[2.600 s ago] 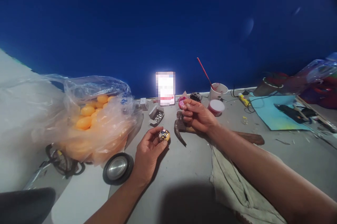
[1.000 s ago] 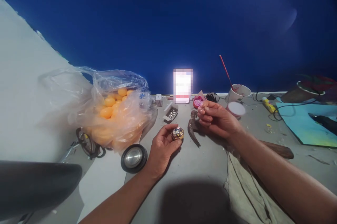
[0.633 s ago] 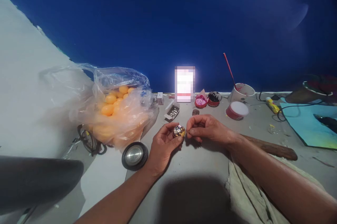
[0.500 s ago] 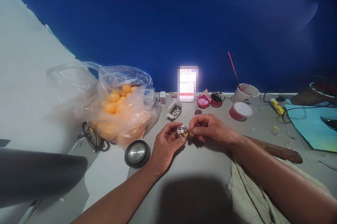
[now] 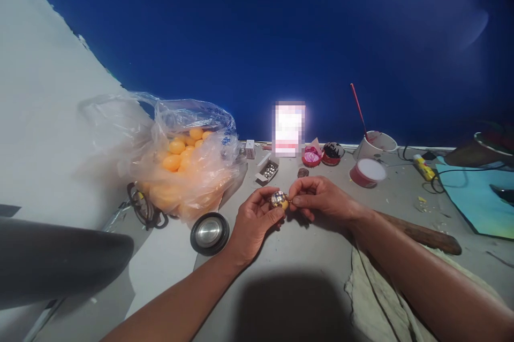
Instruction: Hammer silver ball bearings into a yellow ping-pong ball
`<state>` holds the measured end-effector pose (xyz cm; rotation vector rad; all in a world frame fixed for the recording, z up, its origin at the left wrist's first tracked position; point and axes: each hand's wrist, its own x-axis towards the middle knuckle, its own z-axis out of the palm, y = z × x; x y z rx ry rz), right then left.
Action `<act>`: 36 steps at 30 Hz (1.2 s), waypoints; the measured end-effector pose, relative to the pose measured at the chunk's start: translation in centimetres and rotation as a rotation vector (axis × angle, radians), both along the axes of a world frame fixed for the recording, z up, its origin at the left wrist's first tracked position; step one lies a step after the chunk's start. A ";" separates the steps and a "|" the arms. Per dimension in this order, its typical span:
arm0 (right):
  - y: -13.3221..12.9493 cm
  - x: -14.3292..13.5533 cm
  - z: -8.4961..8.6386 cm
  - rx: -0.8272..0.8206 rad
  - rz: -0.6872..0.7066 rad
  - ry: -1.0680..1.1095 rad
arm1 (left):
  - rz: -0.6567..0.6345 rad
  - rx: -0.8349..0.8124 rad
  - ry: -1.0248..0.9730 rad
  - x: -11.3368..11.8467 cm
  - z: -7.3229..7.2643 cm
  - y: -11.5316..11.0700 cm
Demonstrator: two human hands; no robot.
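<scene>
Head view is showing your left hand (image 5: 252, 219) holding a yellow ball (image 5: 278, 199), partly covered in shiny metal discs, between thumb and curled fingers. Your right hand (image 5: 321, 197) is pinching narrowly just beside it, and the fingertips are seemingly gripping a tiny metal piece (image 5: 290, 202), too small to identify surely, at the ball's right edge. Beyond your left hand, an open carton (image 5: 261, 179) of small metal studs (image 5: 270, 172) is sitting on the table (image 5: 281, 256); a hammer handle (image 5: 425, 234) is lying beside your right forearm. For good control, you are probably best off keeping the left grip firm and its thumb clear of the contact spot, while your right fingertips are holding the piece square to the curve and pressing evenly, so that neither part is slipping.
</scene>
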<state>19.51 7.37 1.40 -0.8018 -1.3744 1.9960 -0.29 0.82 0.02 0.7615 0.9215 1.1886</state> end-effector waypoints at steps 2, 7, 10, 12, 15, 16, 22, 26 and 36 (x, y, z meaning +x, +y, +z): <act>0.0 0.0 0.0 -0.010 -0.006 -0.002 | -0.002 -0.002 -0.005 0.0 -0.1 0.0; 0.0 0.0 0.1 -0.052 -0.007 0.030 | -0.023 -0.010 -0.018 -0.1 -0.1 -0.1; 0.2 0.1 0.3 -0.138 -0.045 0.147 | -0.026 -0.015 -0.045 -0.2 0.0 -0.1; 0.3 0.1 0.4 -0.184 -0.081 0.217 | -0.016 -0.025 -0.075 -0.3 0.0 0.1; 0.4 0.1 0.3 -0.182 -0.087 0.218 | 0.001 -0.064 -0.123 -0.5 0.0 0.3; 0.4 0.0 0.2 -0.168 -0.075 0.197 | 0.011 -0.078 -0.133 -0.6 0.0 0.4; 0.3 -0.2 -0.3 -0.132 -0.054 0.146 | -0.001 -0.083 -0.138 -0.7 0.2 0.6; 0.1 -0.4 -0.1 -0.104 -0.065 0.128 | -0.013 -0.087 -0.133 -0.7 0.1 0.5; -0.8 -1.3 0.7 -0.018 -0.144 -0.020 | 0.013 -0.057 -0.072 -0.2 0.1 0.2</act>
